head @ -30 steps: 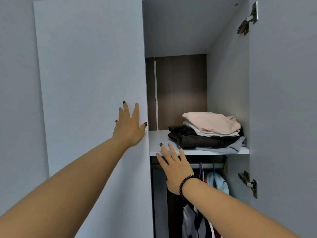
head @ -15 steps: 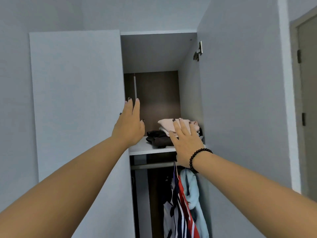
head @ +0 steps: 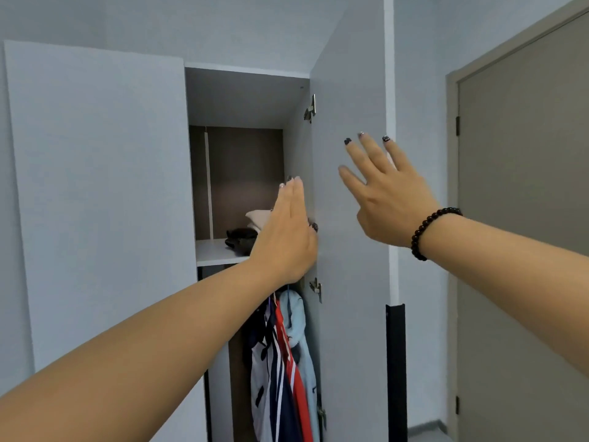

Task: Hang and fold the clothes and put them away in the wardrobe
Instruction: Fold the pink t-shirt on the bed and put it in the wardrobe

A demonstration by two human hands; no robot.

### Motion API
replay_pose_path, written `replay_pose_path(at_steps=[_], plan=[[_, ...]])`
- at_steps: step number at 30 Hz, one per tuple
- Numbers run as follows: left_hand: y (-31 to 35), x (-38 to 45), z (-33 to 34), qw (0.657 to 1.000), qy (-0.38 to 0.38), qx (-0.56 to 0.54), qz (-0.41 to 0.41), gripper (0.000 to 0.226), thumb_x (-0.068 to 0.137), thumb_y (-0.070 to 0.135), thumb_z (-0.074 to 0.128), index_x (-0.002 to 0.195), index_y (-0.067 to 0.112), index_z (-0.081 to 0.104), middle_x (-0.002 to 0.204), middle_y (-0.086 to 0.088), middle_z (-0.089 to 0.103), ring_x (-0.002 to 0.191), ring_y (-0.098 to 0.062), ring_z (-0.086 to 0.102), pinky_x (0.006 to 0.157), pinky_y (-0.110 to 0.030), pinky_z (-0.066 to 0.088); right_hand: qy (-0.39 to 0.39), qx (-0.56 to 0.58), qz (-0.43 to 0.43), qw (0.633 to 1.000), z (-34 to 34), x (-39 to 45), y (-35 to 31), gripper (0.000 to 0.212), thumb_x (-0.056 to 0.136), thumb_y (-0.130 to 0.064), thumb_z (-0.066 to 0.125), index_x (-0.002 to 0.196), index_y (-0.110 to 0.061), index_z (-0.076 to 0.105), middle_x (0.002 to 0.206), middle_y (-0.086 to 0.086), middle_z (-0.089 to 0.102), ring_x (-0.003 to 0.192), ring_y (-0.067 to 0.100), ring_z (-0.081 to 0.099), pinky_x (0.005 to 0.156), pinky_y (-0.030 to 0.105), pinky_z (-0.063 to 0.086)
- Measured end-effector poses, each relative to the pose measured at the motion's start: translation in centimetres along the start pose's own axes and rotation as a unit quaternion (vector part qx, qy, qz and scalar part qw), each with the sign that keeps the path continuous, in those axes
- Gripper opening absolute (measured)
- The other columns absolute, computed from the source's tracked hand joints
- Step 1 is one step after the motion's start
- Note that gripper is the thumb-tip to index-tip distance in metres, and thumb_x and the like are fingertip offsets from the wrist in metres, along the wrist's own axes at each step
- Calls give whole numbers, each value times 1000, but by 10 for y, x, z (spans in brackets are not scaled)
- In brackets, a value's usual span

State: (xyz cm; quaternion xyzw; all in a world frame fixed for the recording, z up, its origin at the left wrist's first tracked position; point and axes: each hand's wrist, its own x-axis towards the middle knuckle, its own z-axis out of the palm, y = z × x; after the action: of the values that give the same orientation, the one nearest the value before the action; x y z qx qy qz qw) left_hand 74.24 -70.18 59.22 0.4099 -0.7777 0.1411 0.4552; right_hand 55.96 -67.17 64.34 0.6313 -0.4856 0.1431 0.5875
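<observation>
The wardrobe stands open between its left door (head: 98, 186) and right door (head: 350, 266). Folded clothes (head: 243, 231), a pale pink piece on dark ones, lie on the white shelf (head: 213, 252), partly hidden by my left hand. Hanging clothes (head: 283, 352), striped navy, red and light blue, fill the space below. My left hand (head: 287, 237) is raised with straight fingers in front of the opening, by the right door's hinge edge. My right hand (head: 385, 199), fingers spread, lies flat in front of the right door's outer edge. Neither hand holds anything.
A grey-brown room door (head: 522, 234) stands shut at the right. A black strip (head: 396, 362) runs down the wall corner beside the wardrobe's right door. Metal hinges (head: 310, 108) show on that door's inner edge.
I have stepped back, so the wardrobe looks smaller. My left hand left the left door and moved right across the opening. My right hand rose from the shelf to the right door.
</observation>
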Motion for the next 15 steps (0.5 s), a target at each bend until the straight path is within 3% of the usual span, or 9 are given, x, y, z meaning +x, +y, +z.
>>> replay_pose_path(at_steps=[6,11,15], plan=[[50,2,19,999,-42,-29,-15,77,101,25,43,152,6,-12,162,-8,-11,149,-21,-12,122,-34,1,-40,22,74,996,10,-19,67,61,88,-23,47,144,-6,32,156,22,15,146,37,6,117,55,11],[74,14,54,997,-50,-23,-54,82,101,34,41,151,9,-18,161,-7,-20,148,-23,-19,120,-37,-1,-92,36,29,995,45,-37,93,77,91,-16,43,153,-24,-3,158,16,3,146,34,3,117,49,16],[85,30,84,997,-46,-30,-61,85,100,42,39,150,11,-23,160,-4,-24,147,-20,-23,122,-38,-3,-106,36,-62,992,82,-41,101,97,86,-4,42,142,-31,-34,159,11,-5,147,31,3,118,46,17]])
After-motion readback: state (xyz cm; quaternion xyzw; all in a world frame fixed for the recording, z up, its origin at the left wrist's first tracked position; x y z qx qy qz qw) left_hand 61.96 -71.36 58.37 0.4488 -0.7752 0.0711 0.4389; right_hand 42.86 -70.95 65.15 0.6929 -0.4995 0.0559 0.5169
